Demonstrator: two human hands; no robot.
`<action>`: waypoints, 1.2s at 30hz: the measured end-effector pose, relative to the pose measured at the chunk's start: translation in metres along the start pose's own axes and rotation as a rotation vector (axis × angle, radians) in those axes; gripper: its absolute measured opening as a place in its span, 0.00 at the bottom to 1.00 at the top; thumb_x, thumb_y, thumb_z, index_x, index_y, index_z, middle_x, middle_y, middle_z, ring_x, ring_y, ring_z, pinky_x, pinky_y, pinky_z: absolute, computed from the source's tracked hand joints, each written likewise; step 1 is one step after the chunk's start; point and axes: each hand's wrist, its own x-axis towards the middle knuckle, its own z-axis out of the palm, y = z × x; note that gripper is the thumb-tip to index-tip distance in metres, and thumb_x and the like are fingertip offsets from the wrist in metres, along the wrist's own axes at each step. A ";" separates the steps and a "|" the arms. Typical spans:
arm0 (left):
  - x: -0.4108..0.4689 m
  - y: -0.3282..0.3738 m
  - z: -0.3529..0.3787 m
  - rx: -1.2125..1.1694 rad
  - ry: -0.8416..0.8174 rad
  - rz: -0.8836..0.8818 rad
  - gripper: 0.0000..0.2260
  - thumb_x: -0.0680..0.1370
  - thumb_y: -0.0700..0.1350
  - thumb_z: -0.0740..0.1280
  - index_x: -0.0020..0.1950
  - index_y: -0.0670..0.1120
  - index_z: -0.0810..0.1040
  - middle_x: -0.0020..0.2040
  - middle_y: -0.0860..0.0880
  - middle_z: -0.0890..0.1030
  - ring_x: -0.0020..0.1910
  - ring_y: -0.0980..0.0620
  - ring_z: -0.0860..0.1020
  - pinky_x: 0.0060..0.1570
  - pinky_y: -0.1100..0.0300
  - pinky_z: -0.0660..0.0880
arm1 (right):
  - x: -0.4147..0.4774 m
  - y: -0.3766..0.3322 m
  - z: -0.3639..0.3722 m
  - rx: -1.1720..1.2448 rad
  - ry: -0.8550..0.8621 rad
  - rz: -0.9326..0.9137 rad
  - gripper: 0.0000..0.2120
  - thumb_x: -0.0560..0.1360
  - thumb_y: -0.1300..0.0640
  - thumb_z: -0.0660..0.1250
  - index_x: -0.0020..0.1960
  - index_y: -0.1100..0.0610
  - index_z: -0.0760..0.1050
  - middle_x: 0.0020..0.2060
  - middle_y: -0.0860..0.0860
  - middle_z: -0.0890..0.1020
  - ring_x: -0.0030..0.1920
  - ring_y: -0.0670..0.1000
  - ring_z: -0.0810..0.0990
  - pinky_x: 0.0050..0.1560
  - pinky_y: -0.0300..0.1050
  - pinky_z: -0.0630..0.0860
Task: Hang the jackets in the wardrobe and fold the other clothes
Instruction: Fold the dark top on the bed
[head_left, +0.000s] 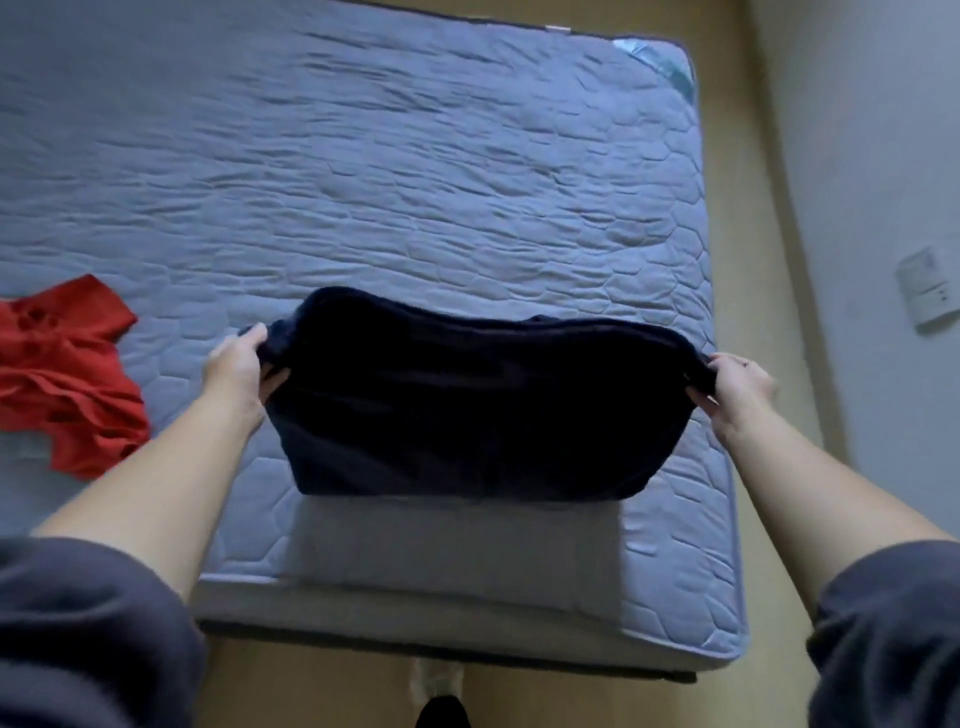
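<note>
No legible text, labels or numbers anywhere.

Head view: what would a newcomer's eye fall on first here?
First, the dark garment, stretched between the left hand and right hand, each gripping one end, above the near end of the blue quilted mattress. Next, the red garment, lying crumpled on the mattress at the left edge of the view. Under the dark garment lies a pale cloth, apparently folded flat.
</note>
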 end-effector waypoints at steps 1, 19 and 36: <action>0.017 0.008 0.018 0.074 -0.051 0.036 0.06 0.82 0.45 0.58 0.56 0.49 0.73 0.47 0.53 0.76 0.54 0.52 0.74 0.48 0.58 0.74 | 0.006 -0.010 0.017 -0.028 -0.033 -0.058 0.08 0.76 0.65 0.59 0.47 0.53 0.72 0.40 0.49 0.75 0.48 0.53 0.76 0.40 0.44 0.75; 0.105 -0.242 0.057 1.915 -0.282 0.702 0.31 0.77 0.65 0.40 0.78 0.55 0.39 0.78 0.47 0.38 0.77 0.43 0.38 0.71 0.36 0.40 | 0.049 0.246 0.121 -1.732 -0.443 -0.558 0.29 0.78 0.35 0.41 0.74 0.36 0.33 0.77 0.47 0.36 0.77 0.56 0.35 0.68 0.74 0.44; -0.012 -0.269 0.078 0.905 -0.185 -0.269 0.16 0.75 0.59 0.66 0.44 0.46 0.74 0.43 0.50 0.78 0.49 0.46 0.78 0.46 0.53 0.75 | 0.039 0.212 0.069 -1.951 -0.627 -0.887 0.47 0.76 0.64 0.57 0.69 0.41 0.21 0.75 0.55 0.30 0.75 0.65 0.36 0.66 0.73 0.52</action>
